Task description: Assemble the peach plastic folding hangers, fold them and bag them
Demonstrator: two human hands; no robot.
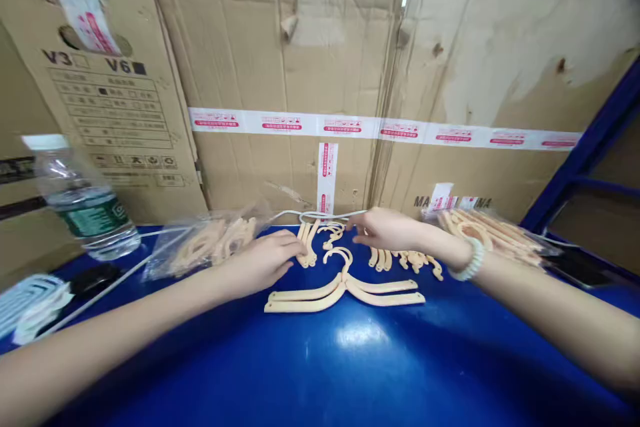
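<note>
My left hand (270,257) sat at 10 o'clock of the jointed hanger pieces (345,284), clock centre, 12 toward the cardboard wall (300,67). Its fingers were half curled, tips at the edge of the left curved strips (311,245); couldn't tell if I was pinching one or just touching. My right hand (385,228) hung at 1 o'clock, fingers bent down by the loose hooks (332,232); contact hidden, grip unclear. Main risk as I read it: those strips lay side by side at 11, so a sloppy pinch could drag two or fan the row. The hooks overlapped at 12 and looked likely to snag each other. The white cable (320,215) ran right behind them; a fingertip catching it could sweep hooks along. At 2, right curved strips (381,260) and small curled parts (415,259) lay below my wrist; dropping the forearm or bracelet (471,263) there might scatter them. Glossy blue table (310,373) probably gave little friction, so a bump could skew the centre pieces. Farther out, low risk: bagged parts (200,243) at 10, bottle (90,203) beyond.
</note>
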